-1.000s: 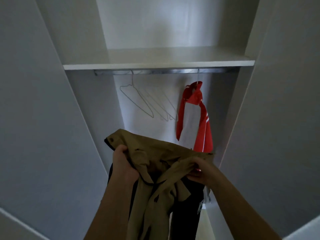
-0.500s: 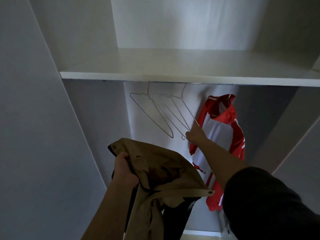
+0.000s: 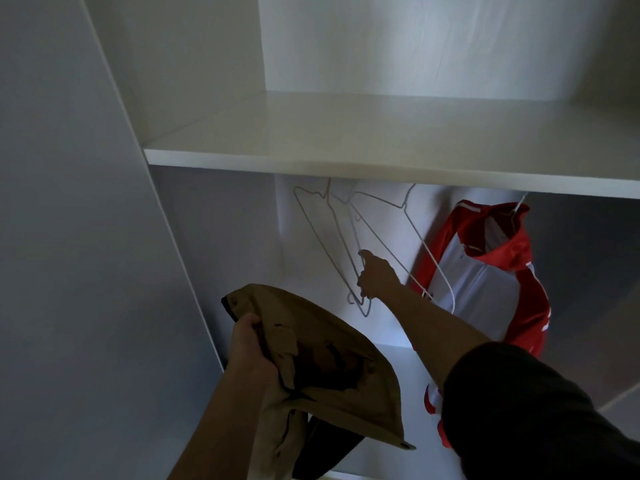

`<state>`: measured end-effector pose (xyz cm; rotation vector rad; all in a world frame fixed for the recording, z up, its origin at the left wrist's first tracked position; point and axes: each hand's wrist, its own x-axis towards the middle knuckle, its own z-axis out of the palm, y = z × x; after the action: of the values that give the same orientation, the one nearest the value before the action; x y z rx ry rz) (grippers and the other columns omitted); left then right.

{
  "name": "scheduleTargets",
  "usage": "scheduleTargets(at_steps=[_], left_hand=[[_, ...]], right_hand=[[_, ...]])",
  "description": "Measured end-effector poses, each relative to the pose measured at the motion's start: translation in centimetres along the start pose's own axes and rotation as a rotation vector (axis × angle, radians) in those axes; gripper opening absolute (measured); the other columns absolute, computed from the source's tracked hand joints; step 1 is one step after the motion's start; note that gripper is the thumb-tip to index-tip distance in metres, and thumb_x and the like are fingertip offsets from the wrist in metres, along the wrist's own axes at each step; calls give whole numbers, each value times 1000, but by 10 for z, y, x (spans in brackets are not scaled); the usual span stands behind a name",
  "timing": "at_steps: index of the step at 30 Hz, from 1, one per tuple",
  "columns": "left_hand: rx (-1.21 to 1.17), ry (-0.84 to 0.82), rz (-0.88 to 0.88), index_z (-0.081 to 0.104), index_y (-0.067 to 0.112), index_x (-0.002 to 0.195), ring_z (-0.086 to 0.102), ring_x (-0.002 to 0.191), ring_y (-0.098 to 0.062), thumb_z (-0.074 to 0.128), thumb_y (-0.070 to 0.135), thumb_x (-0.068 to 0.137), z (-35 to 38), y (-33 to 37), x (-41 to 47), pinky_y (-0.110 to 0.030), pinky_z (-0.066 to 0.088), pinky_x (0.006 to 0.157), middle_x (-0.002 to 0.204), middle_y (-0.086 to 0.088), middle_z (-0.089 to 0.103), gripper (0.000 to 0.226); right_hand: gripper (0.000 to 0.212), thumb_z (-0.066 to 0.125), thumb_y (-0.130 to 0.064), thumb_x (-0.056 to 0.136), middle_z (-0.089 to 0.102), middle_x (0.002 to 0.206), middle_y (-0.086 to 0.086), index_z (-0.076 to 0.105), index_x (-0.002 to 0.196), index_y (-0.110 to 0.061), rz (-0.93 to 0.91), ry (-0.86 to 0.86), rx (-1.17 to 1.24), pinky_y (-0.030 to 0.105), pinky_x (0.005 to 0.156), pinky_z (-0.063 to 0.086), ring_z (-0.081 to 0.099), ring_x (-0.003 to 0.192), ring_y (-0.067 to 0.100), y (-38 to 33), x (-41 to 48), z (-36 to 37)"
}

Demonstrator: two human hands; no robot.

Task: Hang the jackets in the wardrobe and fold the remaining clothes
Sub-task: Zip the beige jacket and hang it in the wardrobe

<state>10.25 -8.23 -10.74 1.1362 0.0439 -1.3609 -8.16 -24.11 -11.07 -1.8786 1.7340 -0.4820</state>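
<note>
The tan jacket is held bunched up in the left hand, low and close to the body. The fingers are curled tight round a fold near its edge. It is likely kept there so that it stays off the floor while the other hand is busy. A dark cloth hangs under it. It cannot be told if this is the lining or another piece of clothing.

The right hand is stretched up and ahead of the left hand, into the wardrobe. Its fingers look curled round the low end of a wire hanger. The wire is thin and the light is poor, so it may be only a touch. A hanger is needed before the tan jacket can be hung, so this is likely the step in hand. More bare hangers are seen just left of the right hand, packed close and crossed over each other.

A red and white jacket hangs just right of the right hand, on a white hanger. One jacket is hung, then, and the tan one is not yet.

The rail is hidden by the shelf above both hands, and the hooks are cut off by it. The bottom of the red and white jacket is partly hidden by the dark sleeve of the right arm. No clothes for folding can be seen.
</note>
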Motion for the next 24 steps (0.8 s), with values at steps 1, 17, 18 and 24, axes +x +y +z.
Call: scheduleTargets(at_steps=[1,17,18,24], left_hand=[[-8,9,3,59,5,112,55,80,-31,42,23,94,-3,1,1,-43,43,79,93,-13,60,30],[-110,39,17,59,3,116,56,86,-34,42,18,93,-38,14,-4,-48,44,84,99,-16,61,32],[-101,36,17,59,2,116,56,86,-34,42,18,93,-37,13,-4,-48,44,86,98,-16,61,33],[-56,52,-15,60,6,116,58,94,-34,45,20,89,-30,13,-11,-47,48,81,107,-15,62,33]], right_hand=[[67,54,5,89,65,110,20,28,148,-15,-13,-19,2,42,79,58,69,86,28,-9,0,5],[37,47,-8,94,63,111,17,45,130,-8,-129,-162,21,45,83,56,67,94,31,-107,2,49],[41,45,-14,96,60,121,15,41,137,-9,-148,-160,-14,43,90,53,62,104,31,-103,1,46],[46,50,-13,87,43,138,13,48,134,-11,-142,437,-227,43,97,43,44,123,30,-18,-1,-7]])
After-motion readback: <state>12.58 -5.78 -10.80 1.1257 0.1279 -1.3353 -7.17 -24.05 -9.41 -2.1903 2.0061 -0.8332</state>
